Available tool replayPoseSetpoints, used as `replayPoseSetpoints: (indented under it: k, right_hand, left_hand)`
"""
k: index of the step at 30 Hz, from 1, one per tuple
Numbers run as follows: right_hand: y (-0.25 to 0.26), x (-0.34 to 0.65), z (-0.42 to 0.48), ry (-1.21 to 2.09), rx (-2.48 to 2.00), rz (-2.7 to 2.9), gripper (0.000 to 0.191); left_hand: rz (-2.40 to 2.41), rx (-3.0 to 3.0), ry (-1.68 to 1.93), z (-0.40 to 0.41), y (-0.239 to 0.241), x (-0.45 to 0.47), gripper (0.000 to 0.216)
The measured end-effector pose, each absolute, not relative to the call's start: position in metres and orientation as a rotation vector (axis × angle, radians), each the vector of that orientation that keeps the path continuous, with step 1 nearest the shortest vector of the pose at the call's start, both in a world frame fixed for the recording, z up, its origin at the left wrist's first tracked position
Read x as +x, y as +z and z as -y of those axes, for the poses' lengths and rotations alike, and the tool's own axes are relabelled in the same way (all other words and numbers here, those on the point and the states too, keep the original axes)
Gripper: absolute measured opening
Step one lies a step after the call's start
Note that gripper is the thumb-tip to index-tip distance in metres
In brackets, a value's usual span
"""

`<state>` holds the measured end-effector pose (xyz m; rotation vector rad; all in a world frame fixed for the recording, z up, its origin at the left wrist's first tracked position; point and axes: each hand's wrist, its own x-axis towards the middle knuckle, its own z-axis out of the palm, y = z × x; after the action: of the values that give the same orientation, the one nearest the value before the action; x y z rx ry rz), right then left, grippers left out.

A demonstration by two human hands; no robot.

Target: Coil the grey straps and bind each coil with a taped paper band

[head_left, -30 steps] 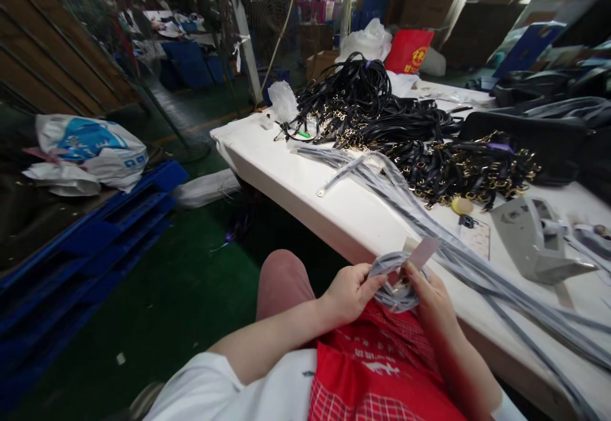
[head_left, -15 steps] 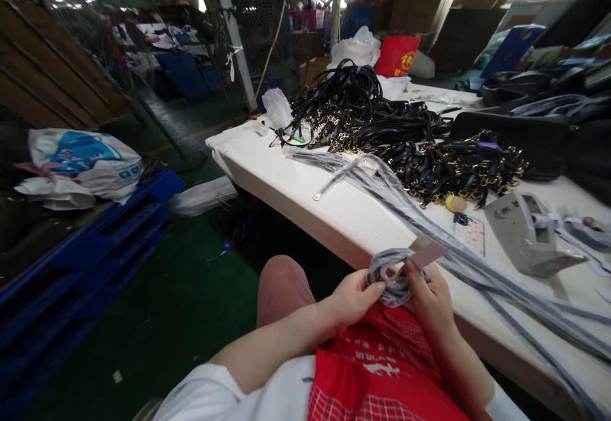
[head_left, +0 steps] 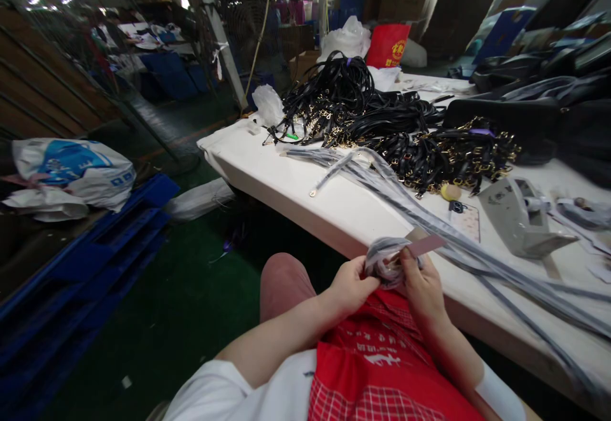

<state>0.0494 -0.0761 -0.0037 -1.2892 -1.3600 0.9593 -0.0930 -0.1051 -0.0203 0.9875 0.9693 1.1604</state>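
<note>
A coil of grey strap in clear plastic (head_left: 384,256) is held over my lap, beside the table's front edge. My left hand (head_left: 356,285) grips the coil's left side, with the thumb on the near face. On the other side, my right hand (head_left: 424,288) is closed at the coil's right edge, thumb and fingers pinching a flat pinkish strip (head_left: 428,245) that sticks out to the right. What the strip is made of I cannot tell. Long grey plastic-wrapped straps (head_left: 458,246) lie along the table just beyond my hands.
On the white table (head_left: 267,179) lie heaped black straps with gold clasps (head_left: 353,106), a phone (head_left: 465,219), a yellow round item (head_left: 450,192) and a grey tape dispenser (head_left: 520,217). A blue pallet (head_left: 109,255) with a white-and-blue bag (head_left: 81,169) stands at left.
The coil has tilted between my hands, and its central opening shows less. Both hands keep their grip. The whole view has shifted slightly.
</note>
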Motion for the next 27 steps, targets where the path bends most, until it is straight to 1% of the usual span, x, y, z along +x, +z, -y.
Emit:
replayPoseSetpoints:
  k: [3, 4, 6, 9, 14, 16, 18, 20, 24, 27]
  right_hand:
    - [-0.006, 0.051, 0.075, 0.937, -1.295, 1.397, 0.037]
    - [-0.007, 0.052, 0.075, 0.925, -1.297, 1.437, 0.037]
    - [-0.009, 0.053, 0.076, 0.904, -1.307, 1.516, 0.038]
    - [-0.009, 0.055, 0.077, 0.930, -1.310, 1.531, 0.038]
    - [-0.006, 0.053, 0.074, 1.042, -1.269, 1.423, 0.040]
    - [-0.004, 0.053, 0.072, 1.047, -1.288, 1.370, 0.044]
    - [-0.004, 0.052, 0.070, 1.044, -1.324, 1.322, 0.049]
    - [-0.005, 0.051, 0.069, 1.031, -1.351, 1.292, 0.053]
    - [-0.008, 0.048, 0.070, 1.022, -1.315, 1.279, 0.049]
    - [-0.009, 0.045, 0.070, 1.024, -1.268, 1.304, 0.046]
  left_hand:
    - [-1.193, 1.162, 1.333, 0.104, -0.019, -0.097, 0.045]
    - [-1.261, 1.199, 1.374, 0.103, -0.019, -0.098, 0.045]
    - [-1.317, 1.208, 1.378, 0.100, -0.020, -0.102, 0.037]
    - [-1.190, 1.032, 1.329, 0.093, -0.022, -0.106, 0.026]
    - [-0.944, 0.738, 1.326, 0.087, -0.013, -0.114, 0.020]
    - [-0.837, 0.668, 1.276, 0.087, -0.008, -0.116, 0.028]
    - [-0.725, 0.599, 1.210, 0.089, -0.005, -0.115, 0.041]
    - [-0.696, 0.609, 1.169, 0.091, -0.005, -0.112, 0.051]
    - [-0.731, 0.759, 1.121, 0.095, -0.008, -0.102, 0.054]
    - [-0.852, 0.919, 1.168, 0.097, -0.010, -0.095, 0.051]
